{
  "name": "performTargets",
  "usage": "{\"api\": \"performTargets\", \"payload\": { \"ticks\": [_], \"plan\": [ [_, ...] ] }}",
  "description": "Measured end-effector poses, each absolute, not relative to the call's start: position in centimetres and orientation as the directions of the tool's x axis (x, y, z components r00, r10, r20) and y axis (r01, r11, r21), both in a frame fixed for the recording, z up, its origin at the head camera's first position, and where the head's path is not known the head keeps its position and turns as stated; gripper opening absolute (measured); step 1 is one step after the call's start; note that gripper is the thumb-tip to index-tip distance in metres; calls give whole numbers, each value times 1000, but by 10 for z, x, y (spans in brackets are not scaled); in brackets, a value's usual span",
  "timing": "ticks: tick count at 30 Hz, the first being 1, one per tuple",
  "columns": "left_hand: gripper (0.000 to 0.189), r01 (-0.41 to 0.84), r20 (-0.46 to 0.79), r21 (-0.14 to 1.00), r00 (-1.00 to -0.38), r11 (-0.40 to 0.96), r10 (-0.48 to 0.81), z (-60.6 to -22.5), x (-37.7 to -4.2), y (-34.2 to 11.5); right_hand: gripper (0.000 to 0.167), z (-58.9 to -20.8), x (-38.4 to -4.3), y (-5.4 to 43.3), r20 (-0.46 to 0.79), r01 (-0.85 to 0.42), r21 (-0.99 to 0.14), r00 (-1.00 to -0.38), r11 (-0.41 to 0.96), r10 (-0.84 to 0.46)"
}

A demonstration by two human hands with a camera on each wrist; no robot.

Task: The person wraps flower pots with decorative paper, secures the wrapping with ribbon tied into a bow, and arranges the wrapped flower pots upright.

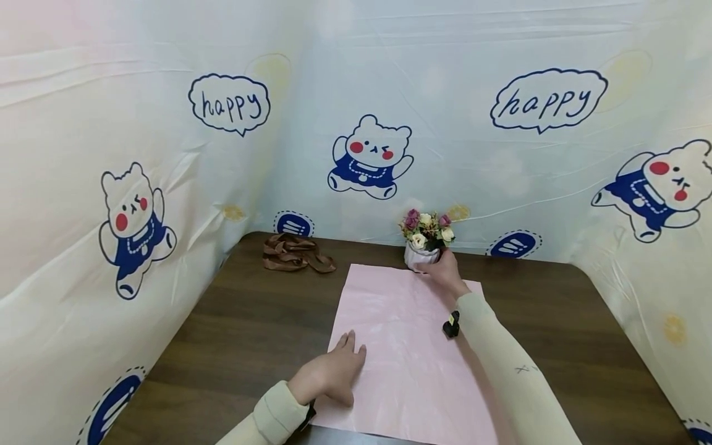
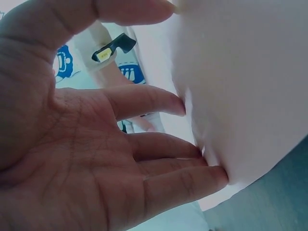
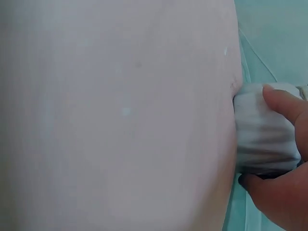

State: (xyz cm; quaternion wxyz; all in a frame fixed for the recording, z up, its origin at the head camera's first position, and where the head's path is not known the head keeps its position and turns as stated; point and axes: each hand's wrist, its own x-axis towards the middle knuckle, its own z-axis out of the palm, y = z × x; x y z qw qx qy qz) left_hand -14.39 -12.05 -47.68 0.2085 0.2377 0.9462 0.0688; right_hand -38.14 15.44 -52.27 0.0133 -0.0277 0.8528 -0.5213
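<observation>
A sheet of pink paper (image 1: 395, 346) lies flat on the brown table. My left hand (image 1: 330, 371) rests on the sheet's left side; in the left wrist view its fingertips (image 2: 214, 175) touch the paper with the fingers spread and fairly straight. At the sheet's far edge, my right hand (image 1: 447, 273) grips a small white pot of artificial flowers (image 1: 415, 256), purple and cream. The right wrist view shows thumb and fingers on opposite sides of the ribbed pot (image 3: 264, 127), which sits at the paper's edge; its flowers are out of sight there.
A loosely bundled brown ribbon (image 1: 289, 253) lies at the table's back left. Wooden tabletop (image 1: 245, 346) shows on both sides of the paper. Printed cloth (image 1: 445, 167) with cartoon bears hangs around the back and sides.
</observation>
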Motion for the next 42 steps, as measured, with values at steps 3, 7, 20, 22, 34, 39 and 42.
{"api": "performTargets", "payload": {
  "ticks": [3,7,20,22,34,39,42],
  "plan": [
    [98,425,-358,232,-799,875,483,-478,-144,-120,87,-522,-381,156,28,-50,-894,-998,445,-57],
    [98,424,-357,229,-801,876,481,-478,-144,-120,85,-521,-380,156,68,-69,-894,-998,444,-19],
    [97,418,-359,247,-799,874,483,-479,-147,-122,75,-511,-382,159,142,-117,-879,-990,462,18],
    [96,419,-357,251,-798,873,486,-480,-149,-122,76,-508,-381,159,140,-113,-871,-990,477,21],
    [84,389,-363,377,-773,841,520,-482,-168,-120,81,-494,-369,165,139,-138,-849,-990,510,-35],
    [74,434,-344,412,-740,801,578,-483,-174,-119,78,-490,-362,168,156,-179,-812,-984,556,-88],
    [75,457,-332,415,-729,786,599,-484,-176,-116,73,-484,-357,169,174,-200,-795,-980,572,-101]
  ]
}}
